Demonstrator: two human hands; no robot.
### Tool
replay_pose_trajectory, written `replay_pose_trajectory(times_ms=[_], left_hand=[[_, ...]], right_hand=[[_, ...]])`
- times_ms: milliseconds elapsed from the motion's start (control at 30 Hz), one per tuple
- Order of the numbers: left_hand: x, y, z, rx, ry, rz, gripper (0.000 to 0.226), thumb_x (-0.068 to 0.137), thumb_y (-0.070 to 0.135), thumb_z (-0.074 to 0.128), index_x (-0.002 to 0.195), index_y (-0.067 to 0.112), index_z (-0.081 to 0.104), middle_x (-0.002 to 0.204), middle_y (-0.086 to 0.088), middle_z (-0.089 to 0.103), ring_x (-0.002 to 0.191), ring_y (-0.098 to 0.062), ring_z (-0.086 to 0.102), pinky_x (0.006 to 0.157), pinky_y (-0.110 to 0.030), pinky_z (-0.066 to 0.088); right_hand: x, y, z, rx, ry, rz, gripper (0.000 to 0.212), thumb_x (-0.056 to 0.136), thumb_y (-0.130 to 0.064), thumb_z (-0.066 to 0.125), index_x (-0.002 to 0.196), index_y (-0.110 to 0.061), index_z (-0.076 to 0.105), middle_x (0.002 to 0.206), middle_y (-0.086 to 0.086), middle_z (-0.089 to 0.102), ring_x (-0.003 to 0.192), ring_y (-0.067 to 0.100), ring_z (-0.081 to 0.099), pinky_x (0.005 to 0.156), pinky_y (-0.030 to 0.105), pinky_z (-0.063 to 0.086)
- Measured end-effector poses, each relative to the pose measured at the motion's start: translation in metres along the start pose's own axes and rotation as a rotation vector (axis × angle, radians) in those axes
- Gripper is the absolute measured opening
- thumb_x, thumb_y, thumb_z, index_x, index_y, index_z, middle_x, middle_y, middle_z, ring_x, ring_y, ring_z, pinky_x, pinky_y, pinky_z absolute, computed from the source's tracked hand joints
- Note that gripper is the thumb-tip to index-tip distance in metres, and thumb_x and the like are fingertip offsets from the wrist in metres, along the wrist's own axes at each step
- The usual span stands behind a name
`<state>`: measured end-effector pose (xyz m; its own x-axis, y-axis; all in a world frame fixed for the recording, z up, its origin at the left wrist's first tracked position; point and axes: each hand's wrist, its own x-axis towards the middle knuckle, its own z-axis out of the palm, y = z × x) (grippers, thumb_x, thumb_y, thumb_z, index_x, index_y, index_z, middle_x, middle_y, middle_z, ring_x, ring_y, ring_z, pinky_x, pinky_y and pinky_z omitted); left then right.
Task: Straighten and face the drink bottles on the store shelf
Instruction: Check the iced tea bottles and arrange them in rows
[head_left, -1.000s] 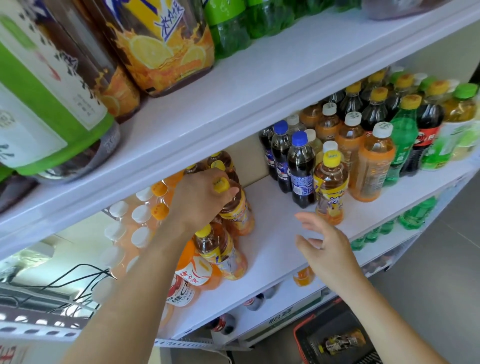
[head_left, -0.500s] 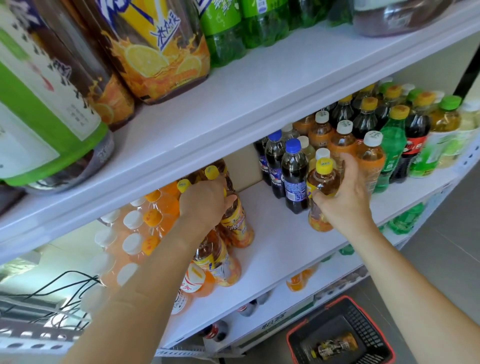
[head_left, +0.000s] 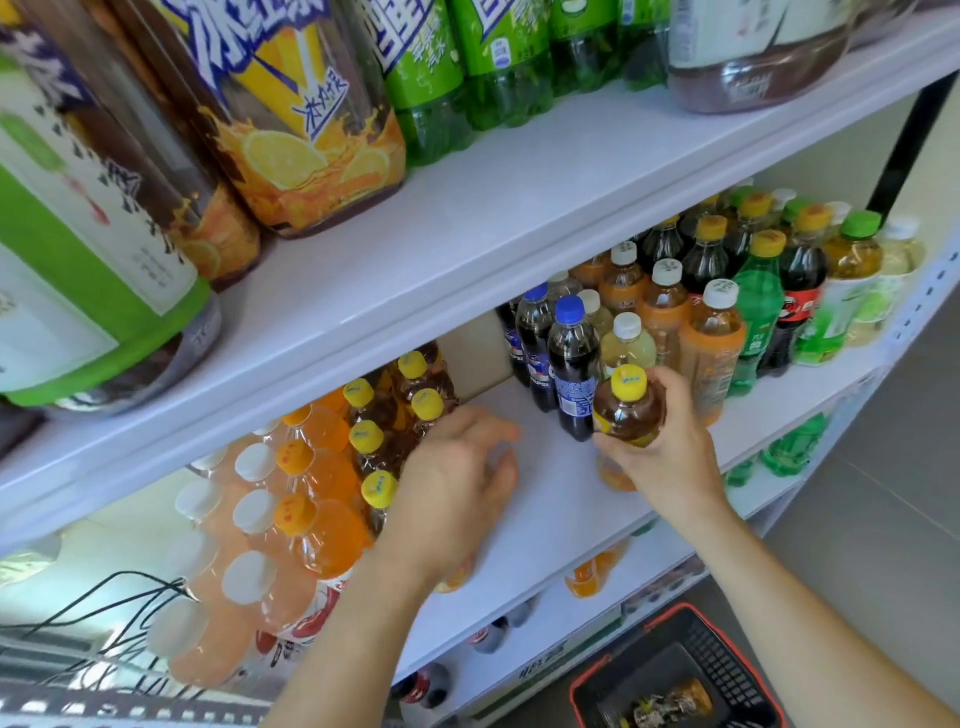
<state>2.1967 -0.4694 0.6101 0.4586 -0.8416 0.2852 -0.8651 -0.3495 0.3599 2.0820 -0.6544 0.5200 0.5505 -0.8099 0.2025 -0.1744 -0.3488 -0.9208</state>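
- Gripping a yellow-capped tea bottle (head_left: 629, 413) right of the frame's centre, the right hand (head_left: 670, 452) had its fingers curled round the bottle's body.
- That bottle was over the front part of the middle shelf (head_left: 556, 499), just beside the blue-capped cola bottles (head_left: 571, 364); whether its base touched the shelf could not be told.
- At centre frame the left hand (head_left: 457, 488) was released, fingers loose, spread and slightly blurred, holding nothing, above a bare stretch of shelf.
- Just left of that hand stood a cluster of matching tea bottles (head_left: 382, 431) with yellow caps.
- Further left were orange soda bottles (head_left: 317, 499), then paler white-capped bottles (head_left: 223, 597) at the lower left.
- Right of the colas, mixed orange, dark and green drinks (head_left: 753, 301) ran towards the right edge.
- Across the top, the upper shelf (head_left: 467, 228) carried large lemon tea bottles (head_left: 291, 130) and green soda bottles (head_left: 467, 78).
- At the lower right, a red-rimmed basket (head_left: 587, 688) held one bottle lying down (head_left: 670, 701).
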Motion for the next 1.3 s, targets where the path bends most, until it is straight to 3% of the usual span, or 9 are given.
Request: replay_pose_trajectory(times_ms=[100,233,433,567,667,800,1000,1167,1300], left_hand=[[-0.002,0.013,0.015,-0.36,-0.172,-0.24,0.04,0.091,0.043,0.064,0.127,0.028,0.056,0.12,0.007,0.059,0.103,-0.009,0.061,0.09,-0.029,0.05],[-0.007,0.03,0.032,-0.925,-0.356,-0.26,0.064,0.086,0.046,0.069,0.138,0.018,0.044,0.125,0.002,0.064,0.117,-0.01,0.059,0.096,-0.031,0.05],[-0.022,0.051,0.041,-1.184,-0.074,-0.266,0.044,0.081,0.027,0.075,0.119,0.011,0.059,0.1,-0.005,0.071,0.093,-0.02,0.068,0.08,-0.03,0.054],[-0.026,0.054,0.036,-1.241,0.05,-0.33,0.028,0.082,0.026,0.074,0.105,0.012,0.067,0.088,-0.009,0.073,0.081,-0.021,0.07,0.071,-0.028,0.055],[-0.025,0.055,0.029,-1.353,0.112,-0.525,0.047,0.078,0.042,0.071,0.111,0.01,0.065,0.096,-0.018,0.073,0.084,-0.032,0.071,0.072,-0.042,0.059],[-0.02,0.053,0.023,-1.438,0.211,-0.6,0.065,0.073,0.056,0.068,0.113,0.006,0.062,0.093,-0.018,0.073,0.073,-0.027,0.071,0.063,-0.038,0.059],[-0.018,0.055,0.027,-1.428,0.256,-0.525,0.078,0.069,0.055,0.068,0.125,0.001,0.056,0.096,-0.01,0.072,0.084,-0.019,0.069,0.068,-0.032,0.055],[-0.006,0.051,0.022,-1.41,0.295,-0.452,0.059,0.071,0.042,0.075,0.122,0.015,0.061,0.109,-0.008,0.07,0.096,-0.024,0.068,0.079,-0.042,0.056],[0.001,0.071,0.021,-1.186,0.424,-0.525,0.075,0.062,0.048,0.081,0.126,0.021,0.054,0.111,-0.004,0.071,0.102,-0.024,0.07,0.092,-0.054,0.054]], right_hand=[[-0.025,-0.023,-0.009,0.205,-0.059,0.058,0.082,0.055,-0.032,0.092,0.117,-0.051,0.042,0.109,-0.017,0.068,0.097,0.0,0.066,0.083,0.025,0.052],[-0.049,-0.053,-0.021,0.559,-0.242,0.07,0.062,0.055,-0.035,0.09,0.106,-0.045,0.056,0.096,0.0,0.076,0.087,0.014,0.073,0.069,0.02,0.056],[-0.064,-0.073,-0.027,0.567,-0.363,0.058,0.048,0.085,-0.052,0.061,0.131,-0.037,0.056,0.124,-0.005,0.067,0.116,0.014,0.062,0.094,0.034,0.052],[-0.073,-0.067,-0.027,0.311,-0.396,0.057,0.074,0.076,-0.084,0.039,0.143,-0.055,0.031,0.136,-0.024,0.044,0.131,-0.005,0.041,0.103,0.021,0.039],[-0.085,-0.058,-0.025,0.409,-0.543,0.215,0.064,0.074,-0.085,0.043,0.133,-0.061,0.04,0.137,-0.024,0.048,0.131,0.002,0.046,0.1,0.023,0.047],[-0.111,-0.052,-0.012,1.003,-0.868,0.657,0.071,0.084,-0.062,0.056,0.134,-0.012,0.056,0.125,0.02,0.063,0.107,0.037,0.066,0.084,0.047,0.055],[-0.126,-0.053,-0.003,1.117,-0.668,0.76,0.067,0.078,-0.054,0.067,0.114,0.003,0.063,0.092,0.03,0.066,0.067,0.034,0.069,0.057,0.036,0.059],[-0.12,-0.053,-0.024,0.937,-0.575,0.516,0.062,0.06,-0.055,0.085,0.108,-0.019,0.066,0.101,0.017,0.07,0.085,0.037,0.07,0.071,0.038,0.058],[-0.116,-0.045,-0.038,0.606,-0.41,0.329,0.052,0.061,-0.048,0.084,0.105,-0.039,0.058,0.1,0.007,0.073,0.093,0.032,0.07,0.084,0.05,0.057]])
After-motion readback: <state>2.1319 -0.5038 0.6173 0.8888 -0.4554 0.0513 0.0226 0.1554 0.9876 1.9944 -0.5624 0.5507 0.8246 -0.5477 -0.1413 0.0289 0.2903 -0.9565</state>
